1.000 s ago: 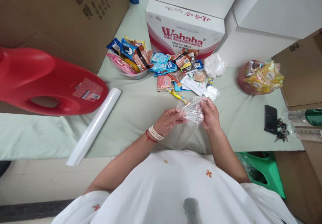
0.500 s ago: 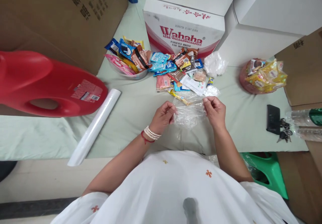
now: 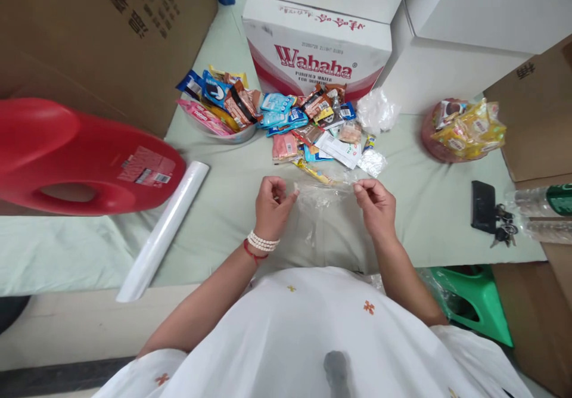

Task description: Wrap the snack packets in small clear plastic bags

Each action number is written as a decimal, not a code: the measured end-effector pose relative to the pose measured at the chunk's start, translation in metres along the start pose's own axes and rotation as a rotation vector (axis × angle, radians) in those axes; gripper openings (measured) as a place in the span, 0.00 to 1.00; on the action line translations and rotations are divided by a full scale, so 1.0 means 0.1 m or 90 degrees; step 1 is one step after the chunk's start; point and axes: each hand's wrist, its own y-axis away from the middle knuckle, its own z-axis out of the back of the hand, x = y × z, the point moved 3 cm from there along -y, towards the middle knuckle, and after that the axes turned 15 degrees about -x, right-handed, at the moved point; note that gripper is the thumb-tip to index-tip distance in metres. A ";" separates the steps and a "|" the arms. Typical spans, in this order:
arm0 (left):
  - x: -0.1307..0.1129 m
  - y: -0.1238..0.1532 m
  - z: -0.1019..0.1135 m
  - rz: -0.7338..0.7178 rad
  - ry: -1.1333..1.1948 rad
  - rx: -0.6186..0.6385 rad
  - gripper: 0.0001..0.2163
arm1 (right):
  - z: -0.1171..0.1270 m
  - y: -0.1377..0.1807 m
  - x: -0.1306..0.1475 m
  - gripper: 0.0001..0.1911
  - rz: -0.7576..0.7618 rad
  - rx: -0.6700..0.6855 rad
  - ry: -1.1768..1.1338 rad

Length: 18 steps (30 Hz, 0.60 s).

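A clear plastic bag (image 3: 322, 198) is stretched between my two hands, above the front of the cloth-covered table. My left hand (image 3: 273, 204), with a beaded bracelet at its wrist, pinches one end of the bag's edge. The other end is pinched between thumb and fingers of my right hand (image 3: 376, 204). Just beyond the bag lies a yellow-wrapped snack stick (image 3: 315, 173), partly seen through the plastic. Behind it spreads a pile of small snack packets (image 3: 308, 124), with a crumpled clear bag (image 3: 378, 111) at its right side.
A bowl of snacks (image 3: 227, 136) adjoins the pile's left, and a pink basket of packets (image 3: 433, 142) stands right. Leftward are a red jug (image 3: 102, 142) and a white roll (image 3: 165, 231). A Wahaha carton (image 3: 315, 52) stands behind; a phone (image 3: 483, 206) and keys (image 3: 504, 228) lie right.
My hands have moved slightly apart, pulling the bag's edge straighter. The left hand shifted left and its fingers curled more. The whole view has shifted a little.
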 end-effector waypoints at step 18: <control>-0.29 0.44 -0.21 0.203 0.126 0.298 0.25 | -0.14 0.24 0.44 0.10 0.149 0.116 0.046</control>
